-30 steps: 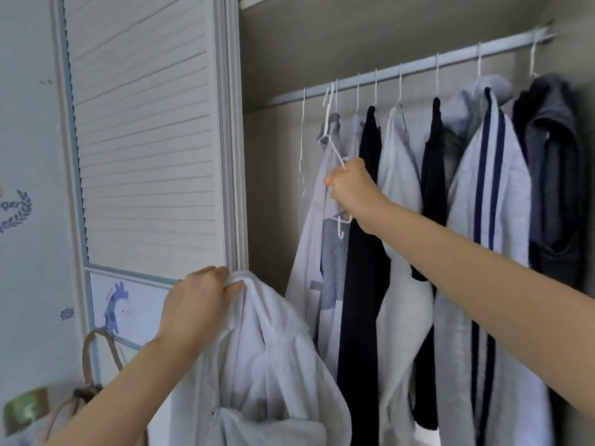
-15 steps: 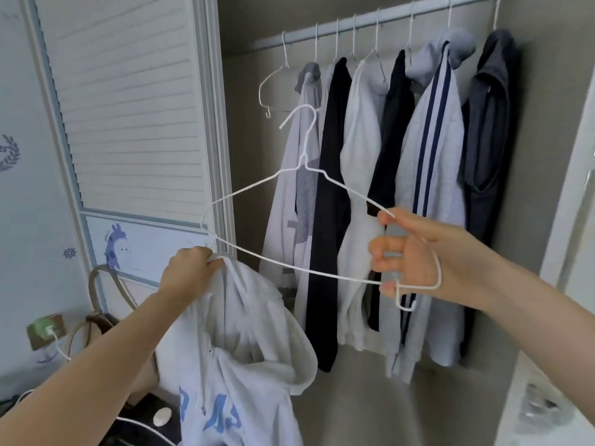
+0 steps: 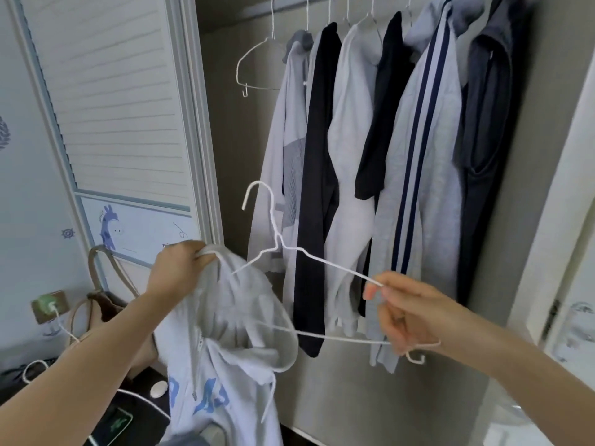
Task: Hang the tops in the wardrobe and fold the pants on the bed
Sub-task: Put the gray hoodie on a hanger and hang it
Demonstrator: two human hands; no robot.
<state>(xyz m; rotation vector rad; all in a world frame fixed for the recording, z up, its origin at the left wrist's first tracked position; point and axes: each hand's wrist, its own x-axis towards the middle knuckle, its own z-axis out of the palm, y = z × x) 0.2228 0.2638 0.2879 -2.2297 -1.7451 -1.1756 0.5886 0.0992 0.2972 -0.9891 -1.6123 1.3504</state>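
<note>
white wire hanger (image 3: pixel 317 259) pinched in my right hand (image 3: pixel 406 313), angled for threading. my left hand (image 3: pixel 175 272) grips the pale grey hoodie (image 3: pixel 225 342) collar open.

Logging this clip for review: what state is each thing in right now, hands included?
White hoodie: off the rail, dangling from the left hand.
Left hand: grips the hoodie at its neck.
Wire hanger: off the rail, one end inside the hoodie.
Right hand: fingers grip the hanger's other end.
Empty hanger: on the rail.
Wardrobe door: slid open.
</note>
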